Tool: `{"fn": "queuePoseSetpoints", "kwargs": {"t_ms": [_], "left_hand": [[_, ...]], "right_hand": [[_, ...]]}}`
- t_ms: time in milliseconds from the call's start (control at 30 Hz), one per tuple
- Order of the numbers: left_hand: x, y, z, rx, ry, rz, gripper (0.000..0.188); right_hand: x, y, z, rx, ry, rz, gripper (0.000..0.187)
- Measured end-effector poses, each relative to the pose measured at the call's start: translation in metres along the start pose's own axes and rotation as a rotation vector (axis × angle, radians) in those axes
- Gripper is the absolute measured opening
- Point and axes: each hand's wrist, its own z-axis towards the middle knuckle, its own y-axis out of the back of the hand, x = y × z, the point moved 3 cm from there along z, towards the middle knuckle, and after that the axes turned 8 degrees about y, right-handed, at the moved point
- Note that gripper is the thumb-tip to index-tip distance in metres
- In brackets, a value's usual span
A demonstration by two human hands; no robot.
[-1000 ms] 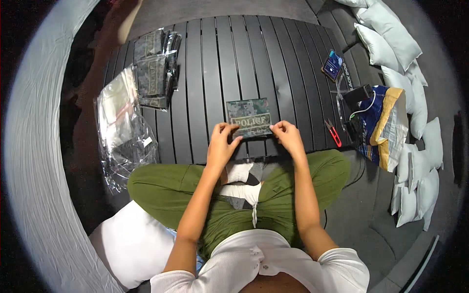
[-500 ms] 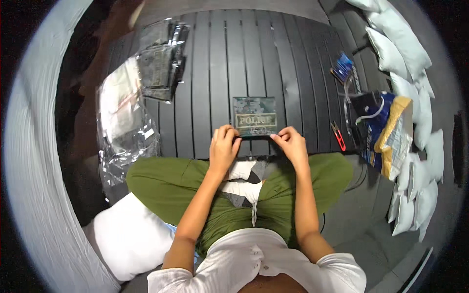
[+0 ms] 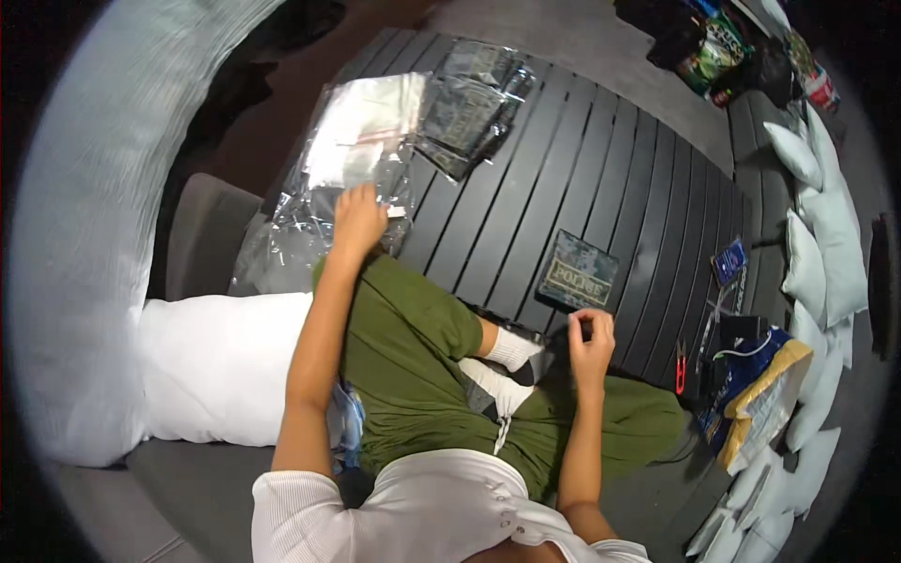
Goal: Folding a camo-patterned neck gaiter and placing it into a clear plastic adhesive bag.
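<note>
A flat, square camouflage piece [image 3: 577,271] with a pale framed panel lies on the black slatted table, by its near edge. Just below its near edge hovers my right hand [image 3: 591,345], empty, fingers loosely curled with a gap between thumb and forefinger. My left hand [image 3: 359,222] reaches over a pile of clear plastic bags [image 3: 361,131], its fingers stretched onto the film; the fingertips' contact is partly hidden. Beyond the bags sit several similar camouflage pieces [image 3: 462,114] wrapped in clear plastic.
Red-handled thread snips [image 3: 680,372] lie at the table's right edge, beside a blue and yellow bag [image 3: 755,385]. A small blue packet [image 3: 728,263] is farther back. Many pale pillow-like pouches [image 3: 831,244] line the right. A white cushion [image 3: 221,366] rests on my left.
My left hand has left the camouflage piece and moved left to the plastic bags. My right hand has let go and drawn slightly back. The view has turned leftward.
</note>
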Motion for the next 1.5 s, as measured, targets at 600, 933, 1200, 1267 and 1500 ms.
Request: {"fn": "queuePoseSetpoints", "kwargs": {"t_ms": [600,933,1200,1267,1500], "left_hand": [[0.012,-0.073,0.110,-0.041,0.028,-0.289,0.042],[0.017,-0.055,0.119,-0.029,0.129,-0.533,0.019],[0.033,-0.037,0.118,-0.080,0.199,-0.585,0.018],[0.017,-0.026,0.113,-0.217,0.010,-0.368,0.026],[0.053,-0.026,0.109,0.161,0.220,-0.606,0.022]], "right_hand": [[0.062,-0.178,0.050,0.167,0.409,-0.043,0.022],[0.045,-0.169,0.038,0.159,0.290,-0.025,0.025],[0.035,-0.165,0.039,0.124,0.260,-0.014,0.026],[0.031,-0.164,0.039,0.142,0.277,-0.003,0.025],[0.030,-0.160,0.035,0.135,0.277,-0.066,0.029]]}}
